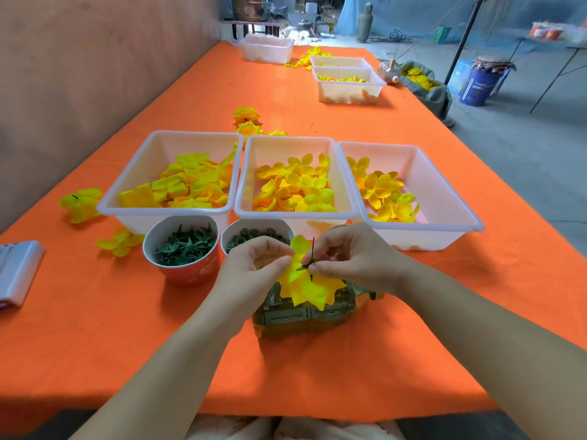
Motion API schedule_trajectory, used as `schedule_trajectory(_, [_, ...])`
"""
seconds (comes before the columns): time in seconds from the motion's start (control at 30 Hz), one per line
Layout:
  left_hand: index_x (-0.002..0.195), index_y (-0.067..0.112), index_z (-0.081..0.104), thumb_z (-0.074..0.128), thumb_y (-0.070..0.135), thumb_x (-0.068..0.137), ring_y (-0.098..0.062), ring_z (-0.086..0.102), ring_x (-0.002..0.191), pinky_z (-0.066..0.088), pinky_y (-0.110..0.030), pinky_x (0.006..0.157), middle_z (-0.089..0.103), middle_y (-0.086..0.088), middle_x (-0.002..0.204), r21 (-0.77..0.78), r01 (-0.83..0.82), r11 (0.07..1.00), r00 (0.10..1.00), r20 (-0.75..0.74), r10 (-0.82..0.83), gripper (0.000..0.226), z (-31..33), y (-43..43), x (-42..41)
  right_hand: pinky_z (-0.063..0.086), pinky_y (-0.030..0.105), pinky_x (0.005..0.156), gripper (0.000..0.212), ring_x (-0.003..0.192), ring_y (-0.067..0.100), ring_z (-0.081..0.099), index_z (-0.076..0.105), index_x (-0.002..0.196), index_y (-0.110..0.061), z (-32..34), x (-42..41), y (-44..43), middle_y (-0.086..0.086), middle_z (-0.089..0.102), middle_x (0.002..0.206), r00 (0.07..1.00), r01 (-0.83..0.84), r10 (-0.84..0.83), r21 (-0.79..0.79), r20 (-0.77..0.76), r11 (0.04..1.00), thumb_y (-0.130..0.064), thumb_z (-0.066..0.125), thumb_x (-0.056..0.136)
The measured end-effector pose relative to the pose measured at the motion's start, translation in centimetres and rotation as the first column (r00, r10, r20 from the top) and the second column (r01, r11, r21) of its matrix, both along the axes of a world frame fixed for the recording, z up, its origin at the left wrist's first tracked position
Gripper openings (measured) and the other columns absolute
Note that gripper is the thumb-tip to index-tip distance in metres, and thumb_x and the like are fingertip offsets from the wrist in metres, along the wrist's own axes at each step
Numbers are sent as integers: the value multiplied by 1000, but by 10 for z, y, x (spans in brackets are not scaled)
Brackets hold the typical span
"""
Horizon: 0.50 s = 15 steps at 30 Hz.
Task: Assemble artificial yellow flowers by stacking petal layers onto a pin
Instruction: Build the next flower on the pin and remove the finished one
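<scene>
Flower-assembly station, read from left to right, with every position given from the middle tray (292,138), a white plastic bin of rounded petals (295,188). Far left of the middle tray, at the edge of the table (95,328), lies a flat white object (19,271) of unclear kind. Nearer to the tray, a finished-looking yellow flower (81,204) and a loose petal piece (119,244) rest on the orange cloth, probably set aside out of the working lane. The left tray (190,134) stands against the middle tray's left side and holds squarish petals (178,188). This sorting by shape suggests that one layer is drawn from each bin in turn. In front of the middle tray and to its left sit a red cup (190,271) of green calyx pieces (184,246) and, just beside it, a second cup (228,231) of small dark rings (251,238), both within short reach. Directly in front of the middle tray, the left hand (251,265) pinches the edge of a yellow petal layer (305,287) between thumb and forefinger, apparently to steady it. The right hand (346,258) pinches the dark green pin (313,247) near its base, so that the tip stands upright above the layer, seemingly for threading. Whether the pin passes through the layer cannot be told. Beneath the hands, nearer than the middle tray, sits a clear container (295,315) with indistinct contents. The right tray (438,192) stands against the middle tray's right side and holds five-lobed petals (381,185).
</scene>
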<state>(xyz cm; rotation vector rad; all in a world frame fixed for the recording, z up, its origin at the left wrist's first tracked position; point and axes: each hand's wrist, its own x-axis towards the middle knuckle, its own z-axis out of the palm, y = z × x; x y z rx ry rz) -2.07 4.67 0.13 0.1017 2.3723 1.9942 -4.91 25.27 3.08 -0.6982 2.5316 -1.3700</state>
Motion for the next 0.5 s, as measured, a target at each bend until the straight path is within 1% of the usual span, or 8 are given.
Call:
schedule_trajectory(0.03, [88,25,75,72,17,89,-5,68,88,49,-28,79,74,8,86,7,-10,1000,1000,-5,10,9,0,0,-1,51,38,66,1,69,5,60,76,78,-33,4,-1,0,-7,76,88,1000,-24,23,8,7,1000,-34,76,78])
schedule_trajectory(0.07, [89,27,75,72,24,86,-9,68,93,52,-34,83,74,7,90,30,-19,999,1000,1,19,5,2,0,-1,47,31,62,6,64,3,54,76,75,-30,9,-2,0,-11,75,84,999,-51,51,30,3,998,-27,77,80])
schedule_trajectory(0.13, [92,28,75,70,39,81,-18,69,102,54,-46,95,75,0,98,103,-44,994,998,45,39,16,3,1,-3,41,18,59,9,60,0,50,79,78,-23,22,-6,1,-20,71,73,995,-92,94,113,-20,989,-17,77,84])
schedule_trajectory(0.2, [95,30,75,65,51,80,-20,69,108,52,-49,100,74,-5,108,198,-69,978,993,108,48,28,5,1,-4,38,8,58,4,60,-3,54,80,83,-9,34,-7,-1,-26,66,65,991,-106,118,161,-64,981,-11,77,85])
schedule_trajectory(0.27, [99,30,75,60,62,79,-24,67,113,50,-47,102,70,-6,116,263,-96,960,985,167,53,40,7,1,-7,39,8,59,2,62,-2,58,80,83,-8,49,-6,-4,-24,66,64,985,-92,111,147,-132,985,-9,78,84])
schedule_trajectory(0.33, [100,30,73,60,66,84,-22,69,105,53,-41,95,71,-4,112,307,-128,943,978,199,68,41,7,4,-10,45,13,63,2,68,4,65,80,84,-11,67,-6,-4,-14,73,72,979,-76,93,93,-183,993,-11,79,83])
schedule_trajectory(0.4, [94,32,67,55,58,91,-17,72,92,53,-34,83,69,3,100,329,-184,926,969,220,114,29,8,8,-10,54,23,70,3,77,15,71,80,85,-12,83,-8,1,-3,77,79,976,-75,80,32,-204,997,-11,79,83])
schedule_trajectory(0.5, [96,27,71,48,52,96,-19,72,99,52,-33,81,71,-3,107,300,-192,934,962,246,119,34,9,6,-10,59,32,79,8,83,22,73,79,87,-10,95,-15,10,5,77,82,986,-39,17,-134,-163,990,-4,76,83])
